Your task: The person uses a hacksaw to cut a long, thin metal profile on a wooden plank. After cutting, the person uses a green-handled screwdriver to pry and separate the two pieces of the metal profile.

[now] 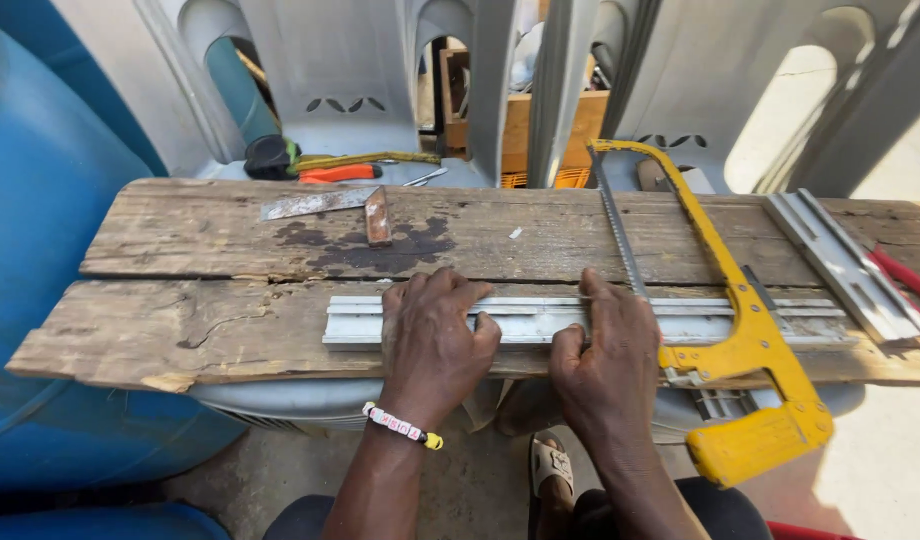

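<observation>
Both hands (520, 345) press the aluminium rail (540, 319), lying left-right.

We see a worn wooden surface (180, 330) of two rough planks laid side by side. An aluminium rail (540, 318) lies lengthwise along the near plank. A yellow hacksaw (750, 340) rests across the rail's right part, its blade crossing the rail and its handle hanging past the near edge. Further right of the rail lies a second aluminium section (845, 262), angled. Behind the rail's left end, on the far plank, lies a try square (330, 205) beside a dark stain (420, 240).
</observation>
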